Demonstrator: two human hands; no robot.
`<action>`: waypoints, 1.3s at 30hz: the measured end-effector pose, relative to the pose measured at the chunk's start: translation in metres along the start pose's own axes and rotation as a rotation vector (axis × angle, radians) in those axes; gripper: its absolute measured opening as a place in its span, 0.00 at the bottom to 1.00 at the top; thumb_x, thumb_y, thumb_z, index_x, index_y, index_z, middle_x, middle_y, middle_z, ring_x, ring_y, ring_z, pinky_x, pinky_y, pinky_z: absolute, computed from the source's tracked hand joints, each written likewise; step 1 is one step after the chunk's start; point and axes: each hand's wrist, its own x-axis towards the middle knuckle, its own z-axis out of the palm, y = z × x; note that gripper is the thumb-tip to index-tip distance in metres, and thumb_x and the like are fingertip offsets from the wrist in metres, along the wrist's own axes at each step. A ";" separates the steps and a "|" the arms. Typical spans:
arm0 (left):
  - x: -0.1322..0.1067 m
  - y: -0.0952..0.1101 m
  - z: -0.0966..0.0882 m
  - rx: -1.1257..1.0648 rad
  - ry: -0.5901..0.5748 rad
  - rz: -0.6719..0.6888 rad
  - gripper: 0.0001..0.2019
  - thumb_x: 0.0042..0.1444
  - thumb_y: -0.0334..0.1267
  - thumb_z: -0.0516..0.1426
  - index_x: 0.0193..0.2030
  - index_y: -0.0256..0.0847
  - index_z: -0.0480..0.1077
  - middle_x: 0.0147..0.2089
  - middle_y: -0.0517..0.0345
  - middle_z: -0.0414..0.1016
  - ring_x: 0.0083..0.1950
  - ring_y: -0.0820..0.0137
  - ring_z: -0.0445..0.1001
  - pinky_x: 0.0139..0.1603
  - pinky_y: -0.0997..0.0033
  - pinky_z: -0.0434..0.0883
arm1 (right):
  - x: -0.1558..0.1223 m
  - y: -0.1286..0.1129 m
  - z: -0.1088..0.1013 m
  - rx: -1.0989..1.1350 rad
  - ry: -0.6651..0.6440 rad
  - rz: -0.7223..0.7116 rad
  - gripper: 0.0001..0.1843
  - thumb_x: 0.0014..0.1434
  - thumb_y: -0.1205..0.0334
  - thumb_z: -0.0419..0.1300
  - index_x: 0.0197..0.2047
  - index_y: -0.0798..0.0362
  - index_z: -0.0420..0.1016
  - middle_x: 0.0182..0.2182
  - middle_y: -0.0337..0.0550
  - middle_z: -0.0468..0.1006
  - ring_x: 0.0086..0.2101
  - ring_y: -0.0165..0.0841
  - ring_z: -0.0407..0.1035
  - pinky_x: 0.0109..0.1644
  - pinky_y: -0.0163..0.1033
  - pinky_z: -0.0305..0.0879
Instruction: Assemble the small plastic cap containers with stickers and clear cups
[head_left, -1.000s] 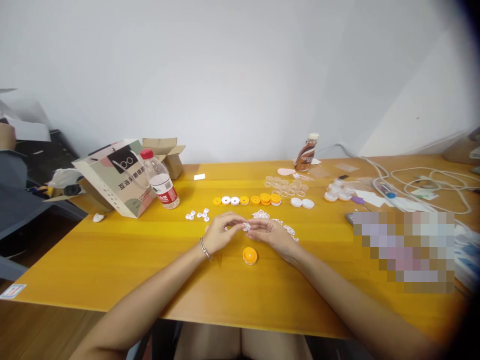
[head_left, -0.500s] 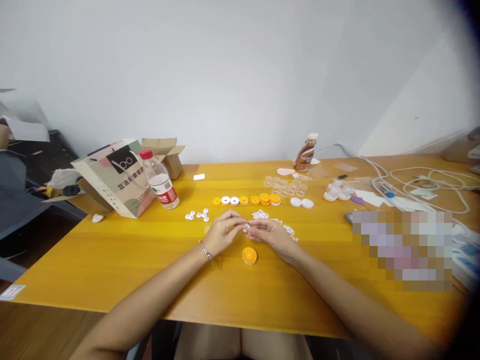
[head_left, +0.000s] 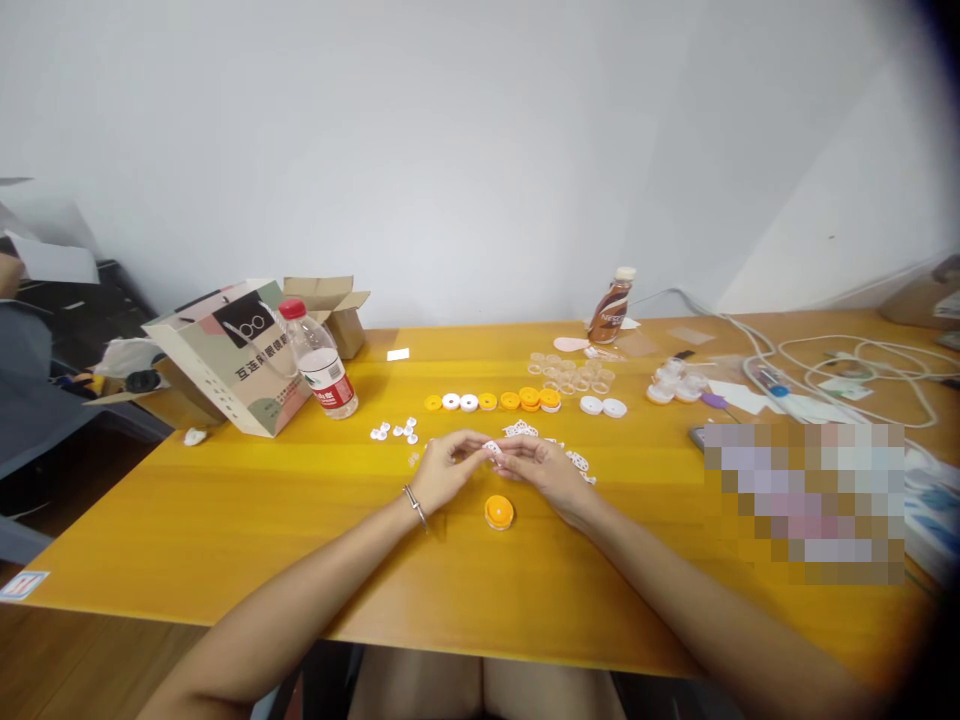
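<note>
Between the fingertips of both hands is a small white openwork disc [head_left: 493, 451], held above the table. My left hand [head_left: 448, 470] pinches it from the left, and a silver bracelet circles that wrist. From the right, my right hand [head_left: 546, 474] pinches the same disc. Just below the hands lies a round orange case [head_left: 499, 512] with a pale rim and a small light dot at its centre. More white openwork pieces [head_left: 520, 429] lie behind and beside my right hand, partly hidden by it. Several small white knobs [head_left: 380, 431] sit left of my left hand.
Orange and white rings [head_left: 487, 401] form a row beyond the hands, with clear plastic rings [head_left: 577, 377] behind them. A red-capped water bottle [head_left: 322, 365] and a paper bag [head_left: 232, 360] stand left. A brown drink bottle [head_left: 613, 306] stands at the back; white cables [head_left: 795, 350] sprawl right.
The white openwork disc has turned between my fingers and shows more of its patterned face. My left fingers have shifted slightly on it; the orange case has stayed put.
</note>
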 end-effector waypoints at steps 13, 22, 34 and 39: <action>0.000 0.009 -0.010 -0.149 0.057 -0.005 0.11 0.48 0.40 0.57 0.34 0.35 0.64 0.32 0.54 0.72 0.33 0.74 0.71 0.38 0.72 0.68 | -0.008 -0.012 -0.007 -0.549 -0.079 -0.192 0.26 0.39 0.53 0.65 0.42 0.51 0.66 0.36 0.41 0.69 0.35 0.31 0.64 0.39 0.38 0.62; -0.014 0.022 -0.020 0.265 -0.382 0.265 0.09 0.52 0.40 0.54 0.35 0.37 0.67 0.32 0.56 0.71 0.34 0.74 0.68 0.39 0.73 0.65 | -0.012 -0.009 -0.013 -1.039 -0.459 -0.264 0.13 0.44 0.57 0.62 0.32 0.53 0.65 0.27 0.37 0.65 0.29 0.29 0.60 0.32 0.34 0.57; -0.013 0.018 -0.017 0.373 -0.517 0.370 0.07 0.55 0.39 0.51 0.35 0.37 0.65 0.35 0.55 0.70 0.36 0.73 0.68 0.39 0.75 0.64 | -0.012 -0.010 -0.011 -1.062 -0.456 -0.301 0.11 0.44 0.59 0.61 0.30 0.53 0.64 0.25 0.35 0.66 0.27 0.28 0.60 0.30 0.32 0.55; -0.014 0.017 -0.017 0.368 -0.530 0.371 0.07 0.55 0.38 0.51 0.35 0.37 0.64 0.35 0.54 0.70 0.35 0.74 0.68 0.39 0.75 0.64 | -0.012 -0.009 -0.009 -1.044 -0.456 -0.306 0.11 0.45 0.60 0.61 0.30 0.53 0.64 0.25 0.35 0.65 0.26 0.27 0.59 0.29 0.31 0.54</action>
